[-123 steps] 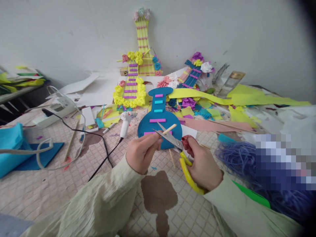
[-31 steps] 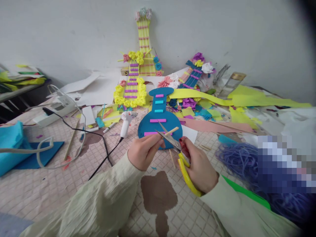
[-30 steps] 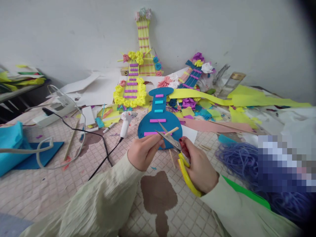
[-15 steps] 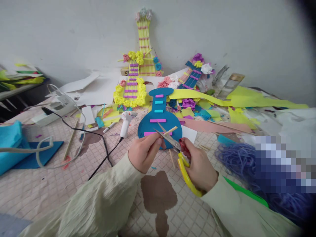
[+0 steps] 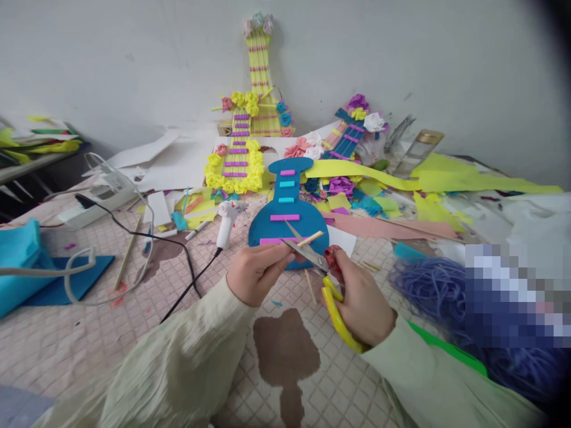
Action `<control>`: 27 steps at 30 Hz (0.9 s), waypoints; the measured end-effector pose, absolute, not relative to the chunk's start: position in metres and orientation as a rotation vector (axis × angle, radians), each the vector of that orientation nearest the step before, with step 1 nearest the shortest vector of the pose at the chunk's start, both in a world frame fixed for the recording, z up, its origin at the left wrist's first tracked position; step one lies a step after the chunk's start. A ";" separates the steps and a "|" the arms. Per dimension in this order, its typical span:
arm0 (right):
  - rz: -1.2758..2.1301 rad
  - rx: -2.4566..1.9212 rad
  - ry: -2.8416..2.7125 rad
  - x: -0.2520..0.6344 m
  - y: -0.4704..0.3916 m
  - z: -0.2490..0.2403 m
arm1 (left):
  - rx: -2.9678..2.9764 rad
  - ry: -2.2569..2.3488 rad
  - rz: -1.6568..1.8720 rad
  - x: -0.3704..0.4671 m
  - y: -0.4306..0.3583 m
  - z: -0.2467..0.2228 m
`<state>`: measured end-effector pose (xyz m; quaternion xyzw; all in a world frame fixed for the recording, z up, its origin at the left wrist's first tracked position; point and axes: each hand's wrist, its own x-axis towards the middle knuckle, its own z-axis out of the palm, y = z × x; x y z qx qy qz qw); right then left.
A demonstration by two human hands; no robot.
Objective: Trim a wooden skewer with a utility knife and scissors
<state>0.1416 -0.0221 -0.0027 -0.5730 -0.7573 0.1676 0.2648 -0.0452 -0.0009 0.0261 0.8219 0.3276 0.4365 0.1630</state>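
My left hand (image 5: 259, 270) pinches a thin wooden stick (image 5: 311, 239) above the lower part of a blue guitar-shaped cutout (image 5: 285, 229). Yellow-handled scissors (image 5: 332, 303) are gripped in my right hand (image 5: 363, 300); their blades stand apart, with the stick between them. Pink and light-blue strips lie across the cutout, which rests on the table. Another wooden stick (image 5: 311, 286) lies just below the scissors.
A white glue gun (image 5: 226, 224) with a black cord stands left of the cutout. Finished yellow paper guitars (image 5: 259, 65) lean at the wall. Purple-blue yarn (image 5: 428, 291) lies at right, a power strip (image 5: 98, 205) at left, paper scraps behind.
My left hand has shifted slightly left and its fingers have straightened a little along the stick. The stick's free end sits slightly farther right. The scissors remain open.
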 end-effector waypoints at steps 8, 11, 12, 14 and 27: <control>0.569 -1.505 -2.033 0.141 -0.021 -0.010 | 2.453 0.966 1.335 -0.044 -0.001 0.023; 0.578 -1.485 -2.047 0.141 -0.022 -0.009 | 2.442 0.962 1.372 -0.044 -0.001 0.020; 0.584 -1.479 -2.049 0.140 -0.023 -0.008 | 2.431 0.967 1.393 -0.044 -0.002 0.020; 0.606 -1.466 -2.040 0.139 -0.025 -0.005 | 2.402 0.969 1.451 -0.044 -0.003 0.019; 0.562 -1.513 -1.989 0.140 -0.022 -0.008 | 1.696 0.840 0.984 -0.048 -0.003 0.033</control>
